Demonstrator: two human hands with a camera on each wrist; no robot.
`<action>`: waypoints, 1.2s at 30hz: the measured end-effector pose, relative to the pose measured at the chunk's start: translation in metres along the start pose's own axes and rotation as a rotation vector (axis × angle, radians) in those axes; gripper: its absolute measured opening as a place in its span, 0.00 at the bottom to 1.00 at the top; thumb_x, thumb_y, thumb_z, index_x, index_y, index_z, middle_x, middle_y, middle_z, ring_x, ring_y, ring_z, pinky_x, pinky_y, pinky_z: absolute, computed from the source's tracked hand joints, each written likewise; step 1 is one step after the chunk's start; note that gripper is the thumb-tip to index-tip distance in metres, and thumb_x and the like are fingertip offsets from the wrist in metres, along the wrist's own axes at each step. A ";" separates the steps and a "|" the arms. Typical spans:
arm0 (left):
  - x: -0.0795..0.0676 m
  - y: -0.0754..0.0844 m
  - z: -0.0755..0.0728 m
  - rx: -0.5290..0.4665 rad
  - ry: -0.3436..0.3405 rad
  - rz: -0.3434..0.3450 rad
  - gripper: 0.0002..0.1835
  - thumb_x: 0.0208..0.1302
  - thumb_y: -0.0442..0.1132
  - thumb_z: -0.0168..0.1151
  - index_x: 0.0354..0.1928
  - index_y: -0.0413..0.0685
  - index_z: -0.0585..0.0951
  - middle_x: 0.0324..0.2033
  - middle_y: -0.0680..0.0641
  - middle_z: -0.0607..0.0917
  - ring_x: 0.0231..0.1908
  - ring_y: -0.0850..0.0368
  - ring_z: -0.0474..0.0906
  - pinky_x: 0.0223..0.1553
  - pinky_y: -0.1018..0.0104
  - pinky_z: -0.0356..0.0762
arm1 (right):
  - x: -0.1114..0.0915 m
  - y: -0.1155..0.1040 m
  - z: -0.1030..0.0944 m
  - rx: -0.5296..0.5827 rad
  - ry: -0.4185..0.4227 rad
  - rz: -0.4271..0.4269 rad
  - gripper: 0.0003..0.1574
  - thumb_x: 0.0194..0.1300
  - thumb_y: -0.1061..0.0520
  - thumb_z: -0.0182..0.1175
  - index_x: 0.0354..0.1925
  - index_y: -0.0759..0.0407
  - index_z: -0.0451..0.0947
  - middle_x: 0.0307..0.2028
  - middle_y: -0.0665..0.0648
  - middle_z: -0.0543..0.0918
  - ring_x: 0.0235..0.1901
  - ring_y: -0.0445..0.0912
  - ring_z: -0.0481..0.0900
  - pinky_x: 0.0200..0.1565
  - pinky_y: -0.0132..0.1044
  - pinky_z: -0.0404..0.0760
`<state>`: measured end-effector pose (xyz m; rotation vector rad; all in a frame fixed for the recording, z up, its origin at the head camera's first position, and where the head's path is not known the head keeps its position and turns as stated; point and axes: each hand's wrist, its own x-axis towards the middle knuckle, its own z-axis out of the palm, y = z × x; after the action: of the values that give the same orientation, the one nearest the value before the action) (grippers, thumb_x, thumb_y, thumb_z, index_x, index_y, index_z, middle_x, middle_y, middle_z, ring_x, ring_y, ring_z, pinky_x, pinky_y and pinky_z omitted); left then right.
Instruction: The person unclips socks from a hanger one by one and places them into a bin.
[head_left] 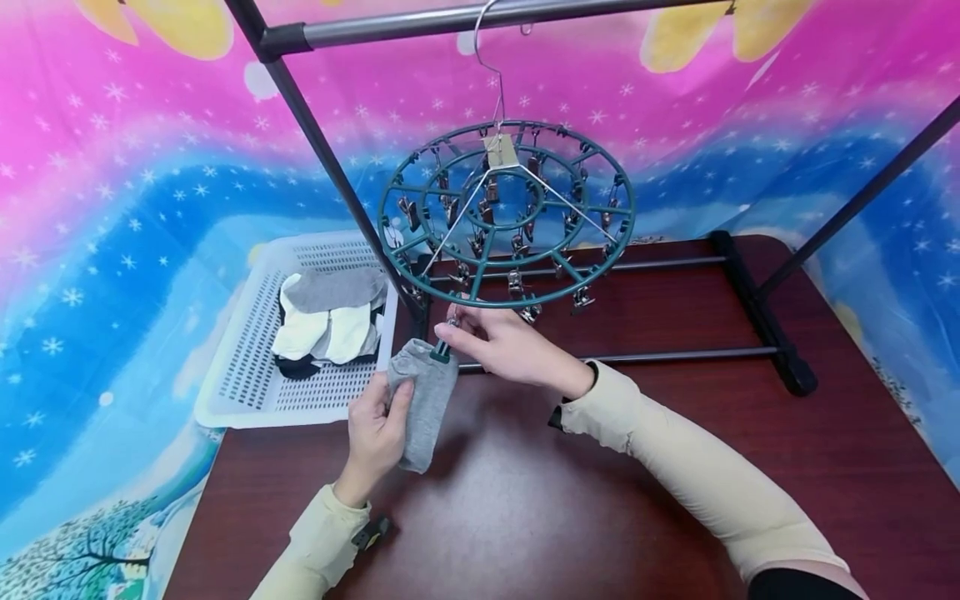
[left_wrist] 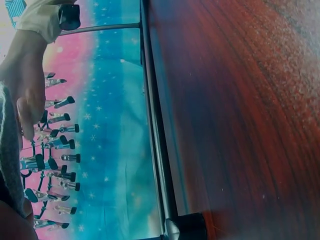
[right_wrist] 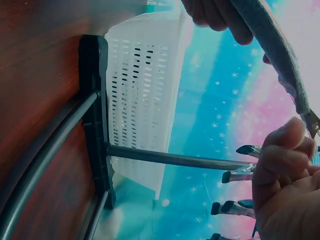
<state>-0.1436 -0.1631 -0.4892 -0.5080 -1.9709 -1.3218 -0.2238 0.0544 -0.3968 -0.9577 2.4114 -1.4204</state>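
Observation:
Between thumb and fingers my left hand [head_left: 377, 429] grips a grey sock [head_left: 431, 417], which slants downward below the front rim of the round green hanger [head_left: 480, 302]. My right hand [head_left: 513, 343] pinches a metal clip [head_left: 442, 348] with dark tips, just under that rim. The clip's tips overlap the sock's upper edge in the head view. Seen from the right wrist, the sock [right_wrist: 272, 47] runs from the left hand's fingers [right_wrist: 220, 17] to the clip [right_wrist: 312, 122]. Several other clips [left_wrist: 64, 143] hang around the hanger's rings.
A white perforated basket [head_left: 225, 392] holding white, grey and black socks [head_left: 330, 304] stands at the left. The hanger hooks over the top bar [head_left: 405, 25] of a dark metal rack. Its base bars [head_left: 697, 353] stand on the reddish-brown table [head_left: 525, 500], before a patterned backdrop.

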 end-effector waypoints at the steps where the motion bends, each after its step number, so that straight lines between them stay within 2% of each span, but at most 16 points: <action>1: 0.000 0.000 0.000 -0.001 0.003 0.009 0.03 0.71 0.26 0.61 0.39 0.30 0.80 0.23 0.40 0.84 0.22 0.66 0.72 0.21 0.70 0.70 | 0.001 -0.001 0.001 -0.007 0.010 0.007 0.15 0.79 0.41 0.54 0.44 0.49 0.76 0.26 0.50 0.75 0.24 0.43 0.73 0.32 0.36 0.72; 7: 0.000 0.000 0.002 -0.016 0.012 0.038 0.04 0.70 0.27 0.62 0.38 0.28 0.79 0.21 0.40 0.82 0.21 0.66 0.71 0.19 0.70 0.69 | 0.004 0.002 0.003 -0.017 0.060 0.025 0.21 0.78 0.40 0.55 0.34 0.52 0.77 0.23 0.49 0.73 0.24 0.43 0.71 0.30 0.35 0.69; 14: 0.000 -0.001 0.003 -0.012 0.006 0.049 0.08 0.72 0.29 0.62 0.37 0.28 0.79 0.23 0.39 0.85 0.22 0.66 0.73 0.21 0.70 0.72 | 0.004 0.005 0.004 -0.009 0.123 0.004 0.18 0.76 0.42 0.59 0.31 0.49 0.78 0.21 0.48 0.71 0.22 0.43 0.69 0.29 0.34 0.68; 18: 0.000 -0.001 0.003 -0.024 -0.001 0.031 0.05 0.72 0.27 0.61 0.38 0.29 0.79 0.25 0.37 0.85 0.23 0.67 0.74 0.22 0.70 0.72 | 0.003 0.003 0.005 0.000 0.139 0.015 0.17 0.76 0.42 0.59 0.34 0.50 0.80 0.21 0.49 0.72 0.23 0.44 0.70 0.29 0.35 0.68; 24: -0.001 -0.001 0.002 -0.030 -0.006 0.018 0.04 0.71 0.26 0.61 0.38 0.30 0.80 0.25 0.37 0.85 0.24 0.68 0.74 0.23 0.70 0.73 | 0.003 0.002 0.005 0.008 0.155 0.022 0.17 0.77 0.44 0.59 0.46 0.54 0.86 0.27 0.49 0.79 0.26 0.43 0.72 0.33 0.35 0.72; 30: -0.002 0.000 0.001 -0.045 -0.008 0.027 0.04 0.71 0.26 0.61 0.39 0.28 0.80 0.22 0.39 0.83 0.23 0.67 0.73 0.22 0.70 0.71 | 0.005 0.004 0.004 0.007 0.176 -0.041 0.16 0.78 0.47 0.59 0.45 0.54 0.87 0.28 0.51 0.82 0.24 0.42 0.69 0.32 0.35 0.70; 36: -0.002 0.003 -0.004 -0.037 -0.006 0.021 0.04 0.70 0.26 0.62 0.37 0.28 0.80 0.17 0.45 0.78 0.20 0.67 0.68 0.20 0.70 0.67 | 0.004 0.005 0.002 0.019 0.168 -0.043 0.17 0.79 0.47 0.57 0.50 0.56 0.87 0.37 0.52 0.87 0.24 0.42 0.69 0.33 0.35 0.70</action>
<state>-0.1391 -0.1659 -0.4880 -0.5487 -1.9440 -1.3471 -0.2280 0.0515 -0.4011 -0.9259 2.5038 -1.5953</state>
